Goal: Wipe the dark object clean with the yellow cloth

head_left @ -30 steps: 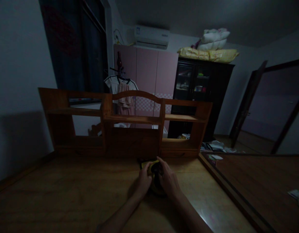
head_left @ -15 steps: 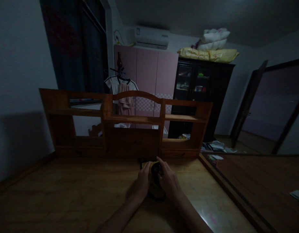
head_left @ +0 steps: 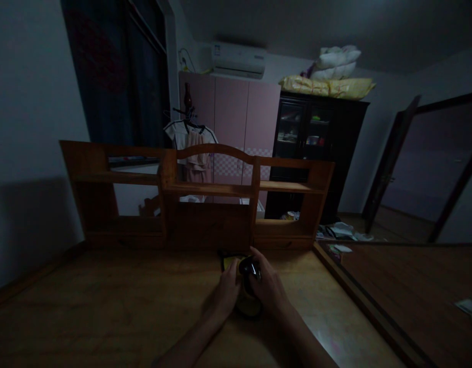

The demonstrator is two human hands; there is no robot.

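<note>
Both my hands meet over a small dark round object [head_left: 248, 268] on the wooden desk [head_left: 105, 306], just in front of the shelf unit. My left hand [head_left: 225, 294] curls against its left side. My right hand [head_left: 268, 287] wraps its right side, fingers bent over the top. Something yellow [head_left: 230, 262] lies under or behind the object. The room is dim, so what the object is stays unclear.
A wooden shelf unit [head_left: 197, 197] with open compartments stands along the desk's far edge. Beyond it are a pink wardrobe [head_left: 243, 128], hanging clothes [head_left: 189, 140] and a dark cabinet [head_left: 316, 148]. A wall runs along the left. Papers lie at the far right [head_left: 468, 306].
My hands have shifted slightly on the dark object, which now shows more between my fingers. Nothing else has moved.
</note>
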